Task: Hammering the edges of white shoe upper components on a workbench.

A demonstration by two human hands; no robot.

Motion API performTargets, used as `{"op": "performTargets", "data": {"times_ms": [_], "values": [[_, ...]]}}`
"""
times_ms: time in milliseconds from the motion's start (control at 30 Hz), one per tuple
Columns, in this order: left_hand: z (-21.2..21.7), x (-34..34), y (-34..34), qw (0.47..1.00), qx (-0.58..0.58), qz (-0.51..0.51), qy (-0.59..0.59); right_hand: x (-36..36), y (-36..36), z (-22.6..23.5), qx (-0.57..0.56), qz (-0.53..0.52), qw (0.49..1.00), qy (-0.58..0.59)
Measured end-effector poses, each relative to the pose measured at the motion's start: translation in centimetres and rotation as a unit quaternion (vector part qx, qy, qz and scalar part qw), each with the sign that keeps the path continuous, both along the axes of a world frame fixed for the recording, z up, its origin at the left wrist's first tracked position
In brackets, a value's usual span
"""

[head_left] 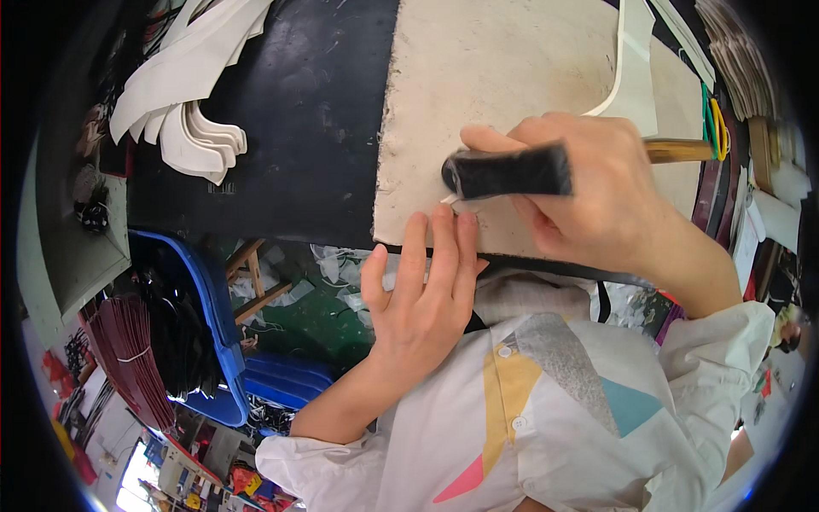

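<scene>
Overflowing blue bin (223, 341), black pieces (175, 328)

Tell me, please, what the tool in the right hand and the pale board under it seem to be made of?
The tool in the right hand looks like a brush: a brown handle, probably varnished wood by its warm sheen, and a black head, perhaps wrapped in glossy film. The board seems matte, beige pressed fibre or card; its left edge is rough and its face speckled. The left hand rests its fingertips on its near edge.

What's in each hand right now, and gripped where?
Right hand grips a brush at its dark head end. Left hand holds nothing; its fingers press the board.
</scene>
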State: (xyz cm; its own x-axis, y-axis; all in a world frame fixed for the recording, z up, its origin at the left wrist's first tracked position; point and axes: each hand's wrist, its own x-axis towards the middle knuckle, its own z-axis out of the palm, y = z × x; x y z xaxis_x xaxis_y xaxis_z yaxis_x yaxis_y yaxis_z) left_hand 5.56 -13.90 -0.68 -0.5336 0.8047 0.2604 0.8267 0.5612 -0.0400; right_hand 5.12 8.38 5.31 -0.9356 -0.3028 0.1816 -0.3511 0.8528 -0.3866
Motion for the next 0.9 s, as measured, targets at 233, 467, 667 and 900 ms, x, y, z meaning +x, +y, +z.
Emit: {"op": "performTargets", "data": {"times_ms": [233, 467, 667, 900], "values": [[0.5, -0.3, -0.1, 0.999, 0.008, -0.005, -0.052, 0.6, -0.5, 0.4, 0.009, -0.014, 1.0, -0.019], [0.9, -1.5, 0.7, 0.984, 0.103, 0.011, -0.146, 2.4, 3.8, 1.4, -0.189, -0.133, 0.962, 0.143], [-0.2, -4.7, 2.6, 0.959, 0.209, -0.039, -0.189, 5.0, 3.8, -0.1, -0.05, -0.145, 0.986, -0.066], [0.8, -5.3, 2.6, 0.964, 0.228, -0.031, -0.136, 10.3, 11.1, -3.2, -0.097, -0.344, 0.933, 0.039]]}}
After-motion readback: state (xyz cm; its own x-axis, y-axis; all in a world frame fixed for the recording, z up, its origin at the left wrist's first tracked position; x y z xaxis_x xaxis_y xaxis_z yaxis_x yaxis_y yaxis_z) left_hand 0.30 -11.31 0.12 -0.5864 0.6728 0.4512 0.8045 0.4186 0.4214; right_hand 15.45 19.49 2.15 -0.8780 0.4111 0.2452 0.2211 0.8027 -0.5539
